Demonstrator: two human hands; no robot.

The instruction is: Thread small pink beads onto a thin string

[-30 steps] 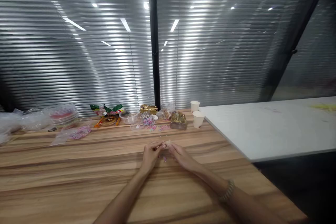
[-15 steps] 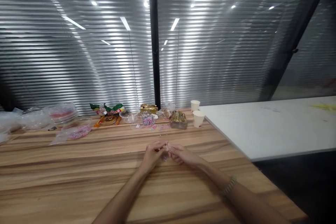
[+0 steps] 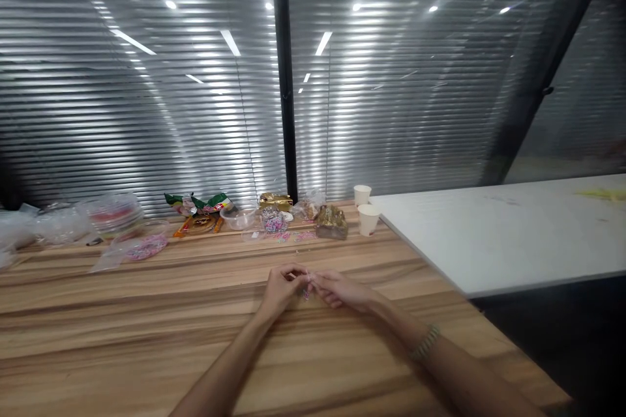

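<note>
Over the middle of the wooden table [image 3: 161, 332], my left hand [image 3: 283, 285] and my right hand [image 3: 337, 289] meet at their fingertips. Both are closed in a pinch around a small pink and white beaded piece [image 3: 306, 294], part of which hangs below the fingers. Its upper part is mostly hidden by the fingertips. Beyond the hands lie loose pink and white beads [image 3: 304, 235] and a clear bag of similar beads [image 3: 274, 224].
Along the back stand two paper cups [image 3: 368, 220], a gold-wrapped block [image 3: 331, 222], a clear bowl [image 3: 238, 217] and green snack packets [image 3: 211, 204]. Stacked plastic lids [image 3: 115, 212] and clear bags [image 3: 61, 223] are at the left. A white table [image 3: 508, 241] adjoins on the right.
The view has shifted slightly. My hands remain together, with the fingertips a little lower and closer around the beaded piece.
</note>
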